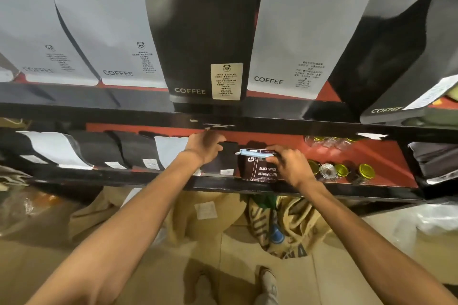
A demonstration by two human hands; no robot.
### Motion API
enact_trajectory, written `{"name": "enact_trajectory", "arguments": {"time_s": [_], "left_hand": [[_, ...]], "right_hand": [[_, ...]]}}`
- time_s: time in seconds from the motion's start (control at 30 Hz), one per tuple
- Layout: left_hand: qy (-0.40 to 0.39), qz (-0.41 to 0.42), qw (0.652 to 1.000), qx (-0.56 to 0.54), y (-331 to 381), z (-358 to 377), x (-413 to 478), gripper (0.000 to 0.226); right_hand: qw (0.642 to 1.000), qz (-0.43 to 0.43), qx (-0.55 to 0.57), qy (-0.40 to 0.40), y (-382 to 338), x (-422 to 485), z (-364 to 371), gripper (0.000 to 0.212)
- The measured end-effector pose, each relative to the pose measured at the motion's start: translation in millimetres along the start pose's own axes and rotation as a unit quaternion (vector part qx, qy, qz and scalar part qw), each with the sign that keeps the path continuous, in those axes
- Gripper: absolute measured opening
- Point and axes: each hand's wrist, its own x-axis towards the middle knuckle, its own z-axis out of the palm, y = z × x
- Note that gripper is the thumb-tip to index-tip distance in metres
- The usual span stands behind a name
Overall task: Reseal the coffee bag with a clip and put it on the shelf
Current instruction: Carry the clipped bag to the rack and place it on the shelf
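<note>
Right hand (288, 164) fingers are gripping the clipped bag (257, 168) sitting on the shelf (371, 156); left hand (203, 147) is clutching the black bag (229, 156) just left.

Both forearms bare, no sleeves, no watch or rings visible on left hand (204, 146) or right hand (288, 162). Below shelf (148, 179): light-coloured shoe (269, 280), pale trouser leg.
</note>
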Motion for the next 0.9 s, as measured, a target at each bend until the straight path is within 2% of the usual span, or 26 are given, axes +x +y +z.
{"name": "enact_trajectory", "arguments": {"time_s": [0.27,0.5,0.57,0.7,0.9], "left_hand": [[-0.016,0.011,0.999,0.038,1.0,-2.7,4.2,0.03],[-0.01,0.01,0.999,0.036,1.3,-0.6,7.1,0.031],[-0.011,0.005,0.999,0.034,1.1,-0.1,6.8,0.031],[-0.012,0.009,0.999,0.031,1.3,-0.9,5.8,0.029],[-0.012,0.013,0.999,0.027,1.3,-1.0,3.5,0.032]], "right_hand": [[1.0,0.013,0.025,0.01,5.9,7.7,-2.7,0.043],[0.999,0.003,0.04,-0.018,9.7,10.3,2.3,0.068],[0.999,0.001,0.044,-0.021,11.2,13.5,3.4,0.064],[1.0,0.005,0.025,-0.018,15.1,21.8,11.1,0.043],[1.0,-0.002,-0.003,0.02,18.6,23.0,19.8,0.038]]}}
